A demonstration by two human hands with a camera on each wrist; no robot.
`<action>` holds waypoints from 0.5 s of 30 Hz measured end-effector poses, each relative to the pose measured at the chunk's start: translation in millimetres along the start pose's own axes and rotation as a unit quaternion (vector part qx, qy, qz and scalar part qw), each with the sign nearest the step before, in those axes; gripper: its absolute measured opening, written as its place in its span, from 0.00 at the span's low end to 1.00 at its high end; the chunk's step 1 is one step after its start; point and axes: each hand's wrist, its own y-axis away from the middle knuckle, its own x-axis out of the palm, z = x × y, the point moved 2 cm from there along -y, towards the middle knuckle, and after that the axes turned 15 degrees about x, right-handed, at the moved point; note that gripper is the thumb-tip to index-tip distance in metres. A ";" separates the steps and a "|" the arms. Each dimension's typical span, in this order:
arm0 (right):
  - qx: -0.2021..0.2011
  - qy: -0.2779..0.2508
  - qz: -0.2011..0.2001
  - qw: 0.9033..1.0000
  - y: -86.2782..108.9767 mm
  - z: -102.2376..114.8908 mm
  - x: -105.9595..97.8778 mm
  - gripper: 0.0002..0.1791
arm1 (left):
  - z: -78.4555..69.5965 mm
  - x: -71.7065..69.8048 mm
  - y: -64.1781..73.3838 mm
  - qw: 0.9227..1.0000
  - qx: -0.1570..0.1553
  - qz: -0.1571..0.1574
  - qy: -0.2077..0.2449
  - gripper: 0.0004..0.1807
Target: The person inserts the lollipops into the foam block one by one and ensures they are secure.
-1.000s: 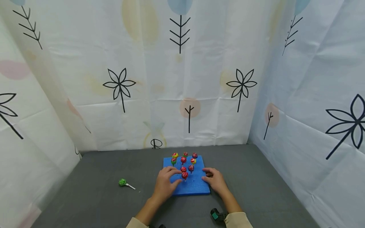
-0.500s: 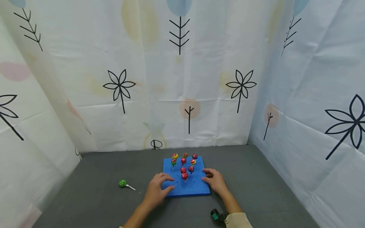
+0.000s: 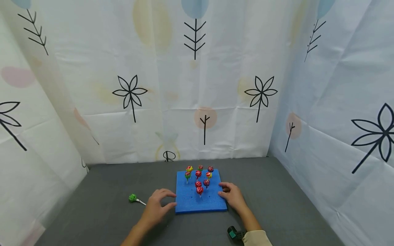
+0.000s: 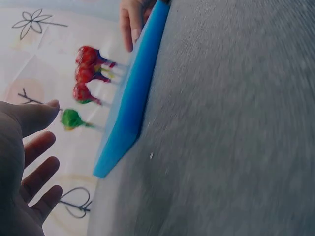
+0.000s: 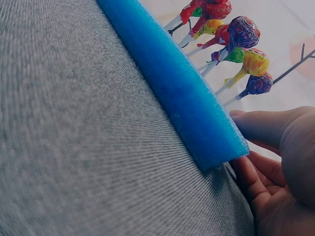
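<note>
A blue foam board [image 3: 200,204] lies on the grey table, with several wrapped lollipops [image 3: 199,190] standing upright by their sticks, mostly toward its back. My right hand [image 3: 233,196] holds the board's right edge; in the right wrist view the thumb [image 5: 261,125] lies at the top edge and the fingers are at the side. Just off the left edge, my left hand [image 3: 156,205] has its fingers and thumb spread, with nothing between them. Left of that hand, a loose green lollipop [image 3: 132,197] lies on the table, its stick end overlapped by the hand.
A small black device with a green patch [image 3: 232,232] lies on the table [image 3: 295,212] beside the right sleeve. Pale printed curtains [image 3: 227,78] rise along the back and both sides. Small holes dot the front part of the board.
My left hand has drawn back leftward from the red lollipop at the front, off the board and toward the loose green lollipop. My right hand stays at the board's right edge.
</note>
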 end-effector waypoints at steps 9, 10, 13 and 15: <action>0.002 0.002 -0.002 1.000 -0.8 0.3 0.4 0.17 | 11.4 -28.5 6.6 0.999 -0.041 0.008 -0.028 0.17; 0.003 0.002 -0.002 1.000 -0.8 0.2 0.6 0.17 | 12.9 -31.7 7.4 0.999 -0.043 0.010 -0.032 0.17; -0.001 0.005 -0.004 1.000 -1.4 -0.5 0.8 0.17 | 18.4 -40.9 10.0 0.998 -0.041 0.016 -0.041 0.17; 0.001 0.004 -0.005 1.000 -1.4 -0.7 0.7 0.17 | 23.2 -46.3 11.8 0.998 -0.041 0.024 -0.049 0.17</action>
